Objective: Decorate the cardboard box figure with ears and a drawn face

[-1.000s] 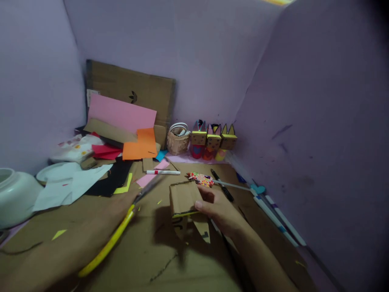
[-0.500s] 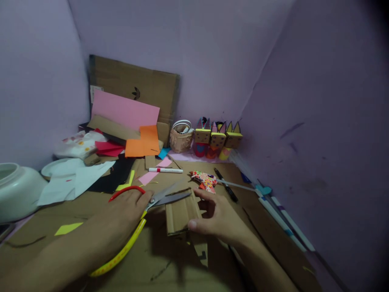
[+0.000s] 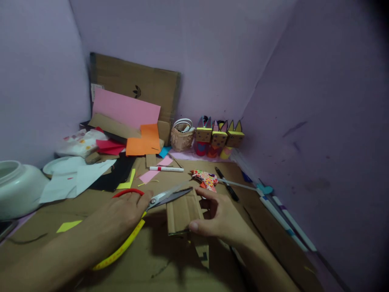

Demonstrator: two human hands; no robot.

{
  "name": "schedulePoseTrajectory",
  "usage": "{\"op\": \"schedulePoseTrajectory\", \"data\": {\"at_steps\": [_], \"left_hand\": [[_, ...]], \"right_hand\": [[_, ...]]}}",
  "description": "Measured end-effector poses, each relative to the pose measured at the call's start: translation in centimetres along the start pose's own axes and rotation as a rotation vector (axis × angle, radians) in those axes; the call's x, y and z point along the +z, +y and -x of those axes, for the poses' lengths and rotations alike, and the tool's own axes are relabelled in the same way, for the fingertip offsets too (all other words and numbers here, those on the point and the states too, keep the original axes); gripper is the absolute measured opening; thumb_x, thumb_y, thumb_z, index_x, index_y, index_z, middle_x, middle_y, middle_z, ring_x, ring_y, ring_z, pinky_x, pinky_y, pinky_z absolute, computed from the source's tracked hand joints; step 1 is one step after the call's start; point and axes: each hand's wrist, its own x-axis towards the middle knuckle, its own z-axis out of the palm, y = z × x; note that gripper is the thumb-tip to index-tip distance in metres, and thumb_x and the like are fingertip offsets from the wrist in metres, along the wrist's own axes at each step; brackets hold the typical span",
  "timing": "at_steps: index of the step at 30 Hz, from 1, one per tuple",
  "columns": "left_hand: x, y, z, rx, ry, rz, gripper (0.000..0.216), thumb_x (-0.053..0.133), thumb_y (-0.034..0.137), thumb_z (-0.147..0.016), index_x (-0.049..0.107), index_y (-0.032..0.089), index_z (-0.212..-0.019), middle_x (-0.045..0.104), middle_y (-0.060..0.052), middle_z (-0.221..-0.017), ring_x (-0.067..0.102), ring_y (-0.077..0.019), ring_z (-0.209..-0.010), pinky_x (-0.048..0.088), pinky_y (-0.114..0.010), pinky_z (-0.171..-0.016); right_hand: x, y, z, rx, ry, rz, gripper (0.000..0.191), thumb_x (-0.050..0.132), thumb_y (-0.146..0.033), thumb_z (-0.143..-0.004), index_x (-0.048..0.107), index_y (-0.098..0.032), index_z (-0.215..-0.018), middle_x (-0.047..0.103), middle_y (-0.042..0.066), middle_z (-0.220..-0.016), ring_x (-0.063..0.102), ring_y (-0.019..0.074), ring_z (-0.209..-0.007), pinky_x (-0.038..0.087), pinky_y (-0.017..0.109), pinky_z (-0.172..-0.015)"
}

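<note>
Cardboard piece (image 3: 182, 211), mid-way across the floor sheet (image 3: 54, 207), is pinched in your right hand (image 3: 223, 221); hold it flat while your left hand (image 3: 121, 215), closed on the scissors (image 3: 165, 197), guides the barely parted blades along its far edge.

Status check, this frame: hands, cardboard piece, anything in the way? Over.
Left hand gripping scissors, blades open at cardboard piece top edge. Right hand holds the piece. Patterned paper scrap close beyond the blade tips.

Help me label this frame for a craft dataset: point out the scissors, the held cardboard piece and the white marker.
scissors (image 3: 170, 195), head view, on the blades past the pivot.
cardboard piece (image 3: 182, 213), head view, middle of its face.
white marker (image 3: 170, 169), head view, mid-barrel.
</note>
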Motion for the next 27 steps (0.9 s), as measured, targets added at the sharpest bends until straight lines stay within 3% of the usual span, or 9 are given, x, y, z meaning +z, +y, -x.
{"op": "schedulePoseTrajectory", "data": {"at_steps": [7,11,15,17,18,22,27], "left_hand": [[1.2,-0.9,0.4,0.100,0.052,-0.202,0.060,0.028,-0.001,-0.080,0.056,0.020,-0.128,0.070,-0.010,-0.094,0.066,-0.0254,-0.077,0.050,-0.033,-0.068],[0.3,-0.7,0.6,0.076,0.087,-0.068,0.051,0.033,0.008,-0.080,0.063,0.023,-0.118,0.070,-0.008,-0.085,0.065,-0.0248,-0.069,0.047,-0.031,-0.062],[-2.8,0.4,0.3,-0.029,-0.047,0.106,0.043,0.035,0.015,-0.080,0.067,0.022,-0.108,0.070,-0.008,-0.078,0.064,-0.0261,-0.065,0.047,-0.031,-0.059],[-3.9,1.0,0.0,-0.022,-0.180,0.148,0.041,0.039,0.016,-0.079,0.066,0.022,-0.108,0.072,-0.009,-0.084,0.066,-0.0276,-0.071,0.049,-0.033,-0.062],[-4.0,1.1,-0.1,-0.021,-0.186,0.147,0.040,0.039,0.016,-0.078,0.066,0.022,-0.108,0.072,-0.009,-0.087,0.066,-0.0281,-0.074,0.050,-0.034,-0.066],[-2.3,1.2,-0.2,-0.025,-0.018,0.135,0.044,0.037,0.012,-0.078,0.064,0.023,-0.111,0.070,-0.009,-0.097,0.065,-0.0284,-0.089,0.050,-0.037,-0.079],[-0.9,1.4,0.0,-0.041,-0.023,0.111,0.047,0.036,0.008,-0.077,0.062,0.019,-0.115,0.069,-0.010,-0.090,0.064,-0.0278,-0.081,0.051,-0.036,-0.074]], "right_hand": [[-0.1,0.4,0.0,0.020,0.018,-0.022,0.072,0.086,-0.035,-0.054,0.064,-0.023,-0.122,0.070,0.008,-0.111,0.065,0.0261,-0.093,0.055,0.039,-0.078],[-0.2,0.2,-0.1,0.039,0.015,0.000,0.076,0.086,-0.039,-0.053,0.064,-0.021,-0.123,0.069,0.010,-0.114,0.065,0.0285,-0.095,0.056,0.043,-0.079],[-0.2,-0.2,-0.2,0.034,-0.017,0.003,0.071,0.084,-0.038,-0.056,0.065,-0.021,-0.122,0.069,0.010,-0.115,0.065,0.0292,-0.096,0.056,0.044,-0.081],[0.0,-0.4,-0.1,0.016,-0.033,0.010,0.067,0.083,-0.036,-0.057,0.066,-0.023,-0.120,0.069,0.009,-0.115,0.065,0.0290,-0.096,0.056,0.044,-0.081],[0.2,-0.5,0.0,0.008,-0.040,0.019,0.067,0.084,-0.035,-0.056,0.066,-0.023,-0.120,0.069,0.009,-0.115,0.065,0.0290,-0.097,0.055,0.043,-0.082],[1.0,-0.6,0.3,0.014,-0.036,0.054,0.073,0.087,-0.031,-0.050,0.066,-0.020,-0.119,0.068,0.009,-0.115,0.064,0.0296,-0.098,0.053,0.044,-0.087],[1.4,-0.6,0.3,0.013,-0.056,0.005,0.059,0.086,-0.029,-0.052,0.068,-0.020,-0.108,0.070,0.005,-0.100,0.066,0.0279,-0.092,0.054,0.042,-0.081]]}}
